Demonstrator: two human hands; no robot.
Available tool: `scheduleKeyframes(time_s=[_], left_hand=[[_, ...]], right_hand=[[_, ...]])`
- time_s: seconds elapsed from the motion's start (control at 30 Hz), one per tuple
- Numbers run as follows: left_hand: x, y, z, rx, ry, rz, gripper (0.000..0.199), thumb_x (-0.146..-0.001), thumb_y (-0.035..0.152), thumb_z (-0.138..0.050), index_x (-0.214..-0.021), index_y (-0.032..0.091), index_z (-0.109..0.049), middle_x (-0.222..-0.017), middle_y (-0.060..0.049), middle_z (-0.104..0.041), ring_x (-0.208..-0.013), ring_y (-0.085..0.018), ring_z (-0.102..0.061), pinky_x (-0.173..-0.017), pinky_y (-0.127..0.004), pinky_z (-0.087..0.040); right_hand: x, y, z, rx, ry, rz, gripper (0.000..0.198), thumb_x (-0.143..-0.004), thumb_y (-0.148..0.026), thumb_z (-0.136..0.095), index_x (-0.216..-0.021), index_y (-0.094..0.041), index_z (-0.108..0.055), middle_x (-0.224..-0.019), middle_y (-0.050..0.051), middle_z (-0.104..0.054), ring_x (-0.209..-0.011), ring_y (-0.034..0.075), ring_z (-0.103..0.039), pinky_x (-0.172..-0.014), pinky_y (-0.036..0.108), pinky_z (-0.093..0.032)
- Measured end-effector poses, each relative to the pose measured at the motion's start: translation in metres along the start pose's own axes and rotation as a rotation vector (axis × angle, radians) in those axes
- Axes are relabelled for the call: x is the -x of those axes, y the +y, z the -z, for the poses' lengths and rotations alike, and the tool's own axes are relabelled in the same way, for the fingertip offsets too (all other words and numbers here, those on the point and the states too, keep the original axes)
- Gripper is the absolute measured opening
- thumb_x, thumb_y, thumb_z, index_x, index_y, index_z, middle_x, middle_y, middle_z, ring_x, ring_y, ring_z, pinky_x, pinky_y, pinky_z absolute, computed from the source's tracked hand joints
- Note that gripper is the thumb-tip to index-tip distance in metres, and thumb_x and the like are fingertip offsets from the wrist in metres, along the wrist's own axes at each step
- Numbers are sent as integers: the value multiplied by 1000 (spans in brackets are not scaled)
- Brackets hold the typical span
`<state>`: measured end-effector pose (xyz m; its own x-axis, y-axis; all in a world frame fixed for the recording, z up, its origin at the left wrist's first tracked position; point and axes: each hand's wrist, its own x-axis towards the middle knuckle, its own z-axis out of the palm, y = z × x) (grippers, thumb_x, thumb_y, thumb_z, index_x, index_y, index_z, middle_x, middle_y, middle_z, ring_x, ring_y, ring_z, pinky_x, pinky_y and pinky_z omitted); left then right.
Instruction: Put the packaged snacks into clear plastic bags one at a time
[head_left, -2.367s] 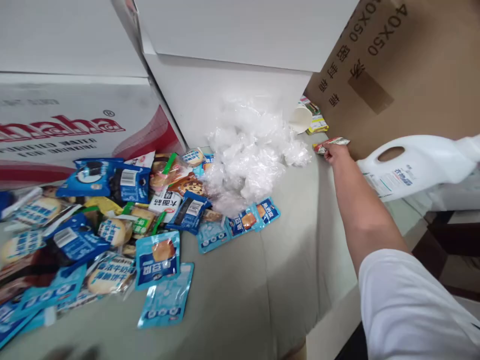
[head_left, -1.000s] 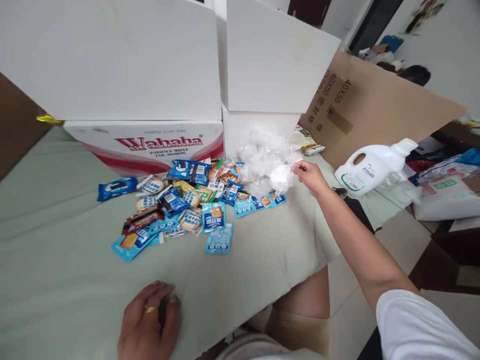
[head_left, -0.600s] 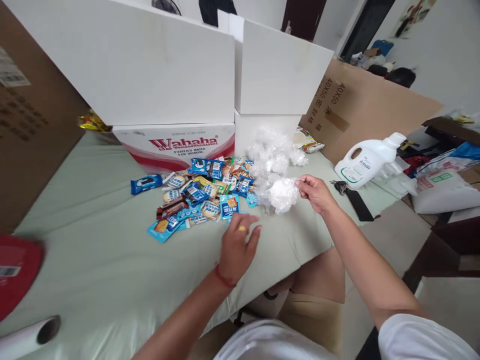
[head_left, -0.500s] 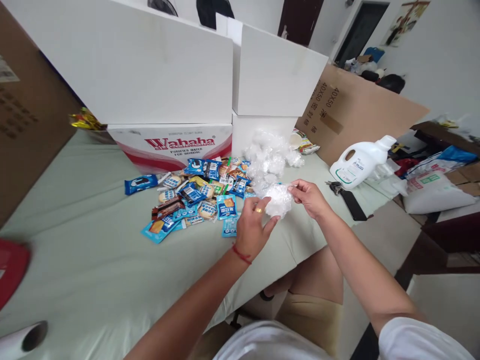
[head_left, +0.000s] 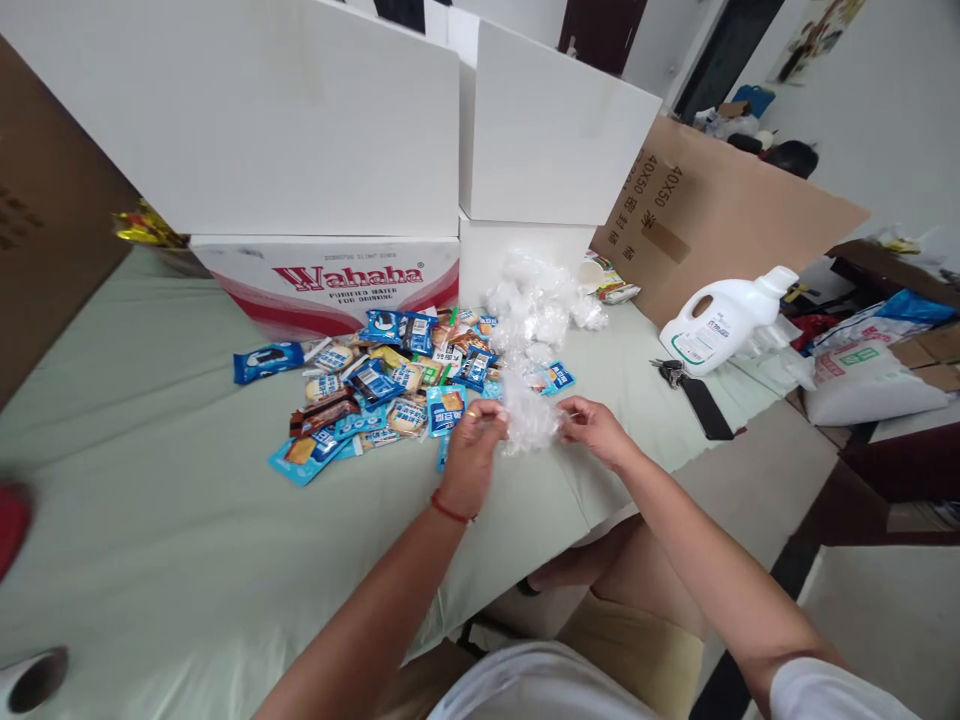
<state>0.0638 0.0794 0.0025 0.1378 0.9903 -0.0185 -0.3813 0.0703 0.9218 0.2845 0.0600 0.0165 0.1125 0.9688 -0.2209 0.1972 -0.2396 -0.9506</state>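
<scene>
A thin red bracelet (head_left: 452,512) circles the wrist of the left hand (head_left: 478,437), and a small gold-coloured ring (head_left: 472,414) sits on one finger there. The torso is dressed in a white T-shirt (head_left: 551,682), whose short, loose right sleeve (head_left: 832,690) leaves the forearm (head_left: 701,530) bare. Tan shorts (head_left: 641,645) cover the lap, with bare leg (head_left: 652,575) beyond their hem.

Probably a table (head_left: 172,480), bearing snack packets (head_left: 376,384).
</scene>
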Motion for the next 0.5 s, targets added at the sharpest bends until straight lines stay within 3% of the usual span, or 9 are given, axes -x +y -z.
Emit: scheduleKeyframes(time_s=[0.07,0.13,0.23,0.3,0.37,0.43,0.5], left_hand=[[-4,9,25,165,27,36,27,-79,40,-78,-88,24,-58,-107,-1,-67,-87,-14,-63,-75,-28,-54],[-7,17,52,299,29,106,30,-78,37,-81,-89,24,-56,-112,-1,-68,-96,-17,-66,-75,-30,-57],[-8,20,83,382,23,200,34,-76,32,-85,-93,25,-57,-107,-2,-70,-94,-19,-68,-70,-29,-59],[-9,17,96,416,19,240,37,-73,29,-87,-95,24,-57,-105,-1,-71,-86,-16,-69,-69,-28,-59],[-9,12,104,454,-3,285,39,-72,28,-89,-96,24,-58,-97,0,-71,-72,-12,-65,-63,-25,-57],[-10,6,106,481,-85,347,40,-72,32,-90,-97,24,-59,-82,3,-66,-54,-7,-53,-53,-21,-49],[-11,1,107,498,-196,400,42,-74,37,-90,-98,24,-59,-71,6,-59,-43,-2,-38,-44,-16,-37]], right_hand=[[0,2,2,87,104,92,51,-74,-46,-81,-119,-25,-69,-121,8,-67,-90,19,-66,-70,34,-61],[3,2,-4,203,157,219,69,-81,-51,-76,-144,-29,-56,-147,14,-52,-111,26,-65,-78,39,-62],[9,6,-30,479,147,383,89,-80,-53,-80,-158,-32,-43,-167,15,-31,-142,38,-46,-104,56,-54],[13,14,-51,669,135,400,81,-80,-45,-82,-153,-31,-52,-171,14,-26,-147,44,-39,-113,64,-44],[16,23,-65,787,129,357,56,-85,-33,-74,-140,-29,-66,-167,15,-35,-140,46,-46,-112,66,-43],[20,28,-63,804,124,333,39,-89,-26,-65,-127,-28,-74,-155,16,-50,-129,41,-57,-108,62,-47],[24,23,-44,745,141,350,32,-90,-30,-64,-119,-29,-77,-141,13,-61,-123,36,-63,-107,55,-50]])
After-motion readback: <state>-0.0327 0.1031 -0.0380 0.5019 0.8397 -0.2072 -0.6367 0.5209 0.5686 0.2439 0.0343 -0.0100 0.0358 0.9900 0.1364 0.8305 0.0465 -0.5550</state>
